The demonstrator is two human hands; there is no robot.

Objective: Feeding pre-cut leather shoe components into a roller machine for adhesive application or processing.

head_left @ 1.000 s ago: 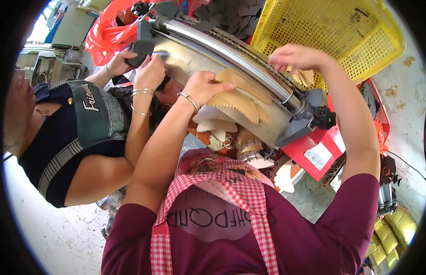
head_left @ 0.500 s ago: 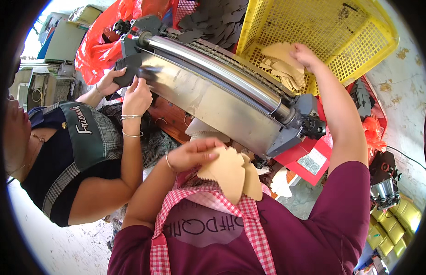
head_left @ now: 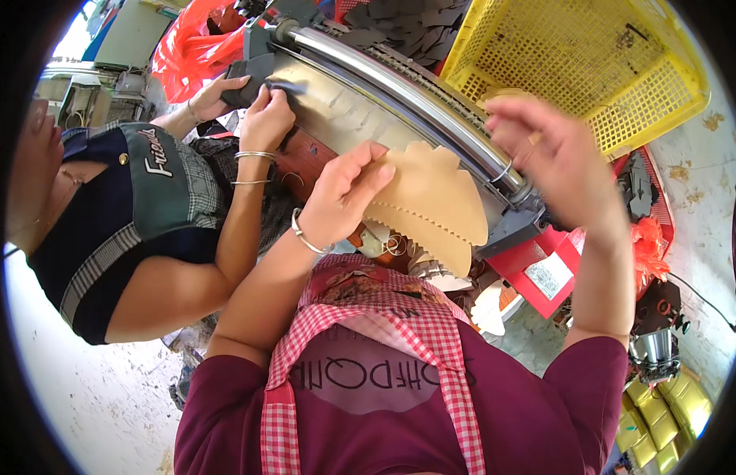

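My left hand [head_left: 344, 190] is closed on a few tan sheet pieces [head_left: 431, 186] with zigzag-cut edges, pinched at their left end between thumb and fingers. They hang over the front of a machine with a long metal roller [head_left: 400, 87]. Smeared by motion, my right hand [head_left: 550, 154] hovers over the roller's right end, its fingers apart and nothing visible in them. Behind it, partly hidden, the edge of more tan pieces [head_left: 502, 93] shows in the yellow plastic basket [head_left: 653, 99].
On the left, a co-worker's hands [head_left: 261, 111] hold a dark grey piece at the machine's left end. Grey cut pieces [head_left: 407, 32] lie heaped behind the roller. A red box [head_left: 546, 273] with a white label sits at the right, near a red bag [head_left: 646, 245].
My right hand has left the tan pieces in the basket and come back toward the roller. My left hand has risen, bringing its pieces up and right in front of the machine.
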